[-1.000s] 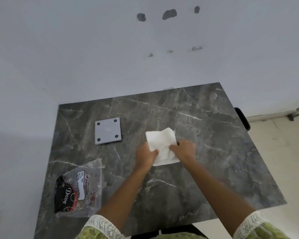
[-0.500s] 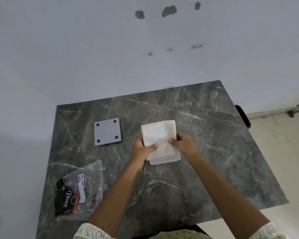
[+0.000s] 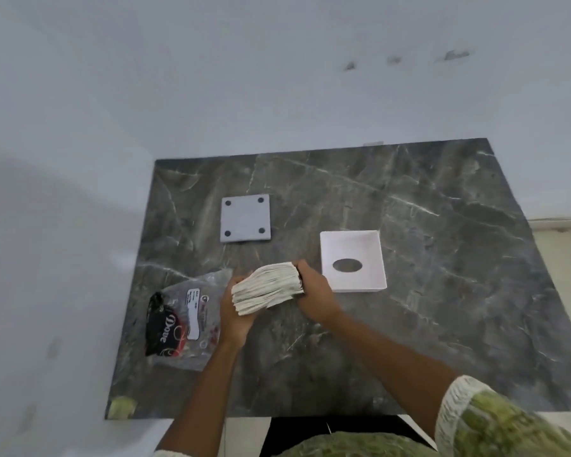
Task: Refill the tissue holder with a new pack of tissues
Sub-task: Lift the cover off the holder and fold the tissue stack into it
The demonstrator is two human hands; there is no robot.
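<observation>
White tissue stack [image 3: 267,287] between both hands [image 3: 274,301]

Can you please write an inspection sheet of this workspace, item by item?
Surface: dark marble-pattern table, set against a white wall.
Job's things: tissue stack held over the table; white tissue holder lying open side up, oval slot at the bottom, nothing in it; grey base plate lying apart, four dark dots showing.
Clutter: opened plastic wrapper printed "Dove", near the left edge.
Grippers: left hand and right hand both grip the tissue stack.
Cables: nothing seen.
Surroundings: light floor on the right.
</observation>
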